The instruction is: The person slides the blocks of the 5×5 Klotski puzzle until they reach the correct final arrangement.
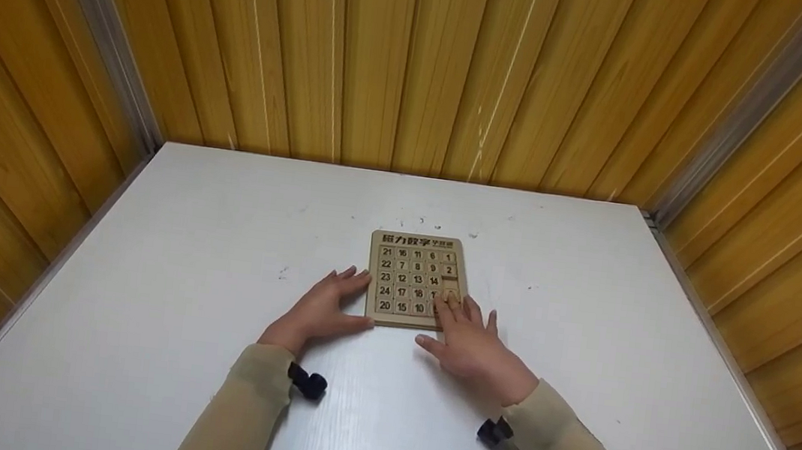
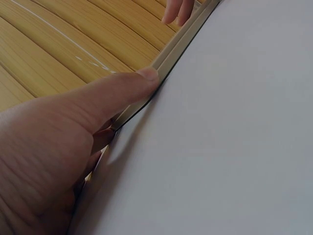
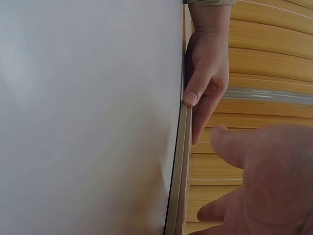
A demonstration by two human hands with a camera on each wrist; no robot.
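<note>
A wooden number sliding puzzle point(image 1: 405, 320) lies flat on the table, its numbered square tiles in rows below a dark printed heading. One gap shows in the right column under tile 2. At the puzzle's near left corner, my left hand point(image 1: 324, 307) holds it with the thumb along the near edge and fingers at the left side. In the left wrist view the left thumb point(image 2: 139, 83) presses on the edge. My right hand point(image 1: 474, 343) lies over the lower right, extended fingertips touching right-column tiles and covering some; its thumb is spread away.
The white table point(image 1: 180, 245) extends around the puzzle, with small dark marks beyond it. Yellow wood-look panels point(image 1: 374, 63) wall the back and both sides. Each sleeve cuff carries a small black device point(image 1: 307, 382).
</note>
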